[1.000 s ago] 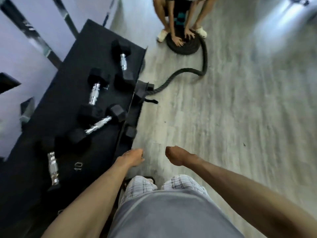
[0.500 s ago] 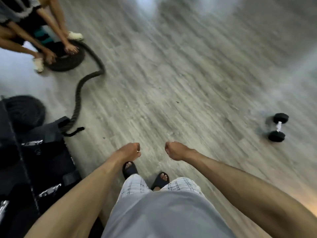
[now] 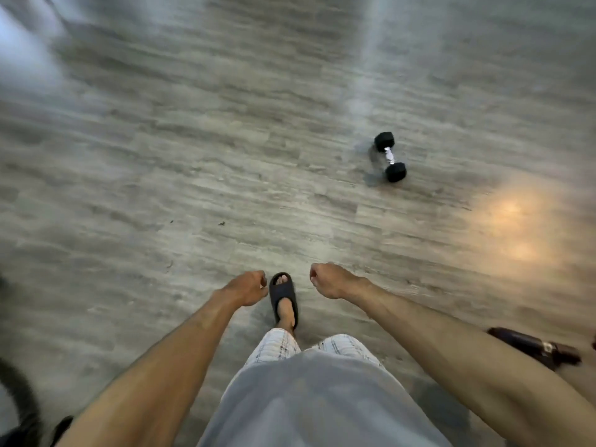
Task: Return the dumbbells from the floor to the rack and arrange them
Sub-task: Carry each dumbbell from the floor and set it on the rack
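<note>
Dumbbell (image 3: 390, 157) on floor (image 3: 193, 156), well fwd-right of L hand (image 3: 244, 289), R hand (image 3: 329, 280)

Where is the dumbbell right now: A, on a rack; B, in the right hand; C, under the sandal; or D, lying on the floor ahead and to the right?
D: the dumbbell lies on the floor ahead and to the right, while the left hand and right hand hold nothing.

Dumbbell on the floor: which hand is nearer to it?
Right. The right hand is short of the dumbbell, down-left of it in view; the left hand is farther left, beyond the sandal. Neither touches it.
</note>
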Demonstrator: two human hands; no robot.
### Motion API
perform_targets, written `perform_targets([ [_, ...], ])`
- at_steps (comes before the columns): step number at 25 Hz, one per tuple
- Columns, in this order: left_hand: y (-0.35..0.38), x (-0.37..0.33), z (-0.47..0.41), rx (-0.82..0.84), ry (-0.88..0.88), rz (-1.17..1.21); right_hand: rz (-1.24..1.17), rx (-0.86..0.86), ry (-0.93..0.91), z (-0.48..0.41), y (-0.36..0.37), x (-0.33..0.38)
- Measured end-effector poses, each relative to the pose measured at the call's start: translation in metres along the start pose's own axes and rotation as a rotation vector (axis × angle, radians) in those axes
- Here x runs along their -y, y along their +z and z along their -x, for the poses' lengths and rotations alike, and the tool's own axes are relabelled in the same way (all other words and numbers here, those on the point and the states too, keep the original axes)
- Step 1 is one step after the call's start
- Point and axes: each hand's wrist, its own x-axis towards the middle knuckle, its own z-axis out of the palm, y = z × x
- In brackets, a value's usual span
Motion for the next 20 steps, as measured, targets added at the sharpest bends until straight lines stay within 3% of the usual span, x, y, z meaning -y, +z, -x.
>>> perform_targets([
  [9, -0.125, -0.129, -0.151, 0.188, 0.270, -0.322, -0.303, -0.189, 0.262, -0.037, -0.125, -0.089],
  [12, -0.154, -0.167, -0.197, 0.224, 0.311, -0.393, -0.368, -0.250, 0.328, -0.058, -0.153, -0.120],
  [20, -0.225, -0.280, -0.317, 0.244, 0.299, -0.475, -0.447, -0.207, 0.352, -0.131, -0.242, -0.231],
])
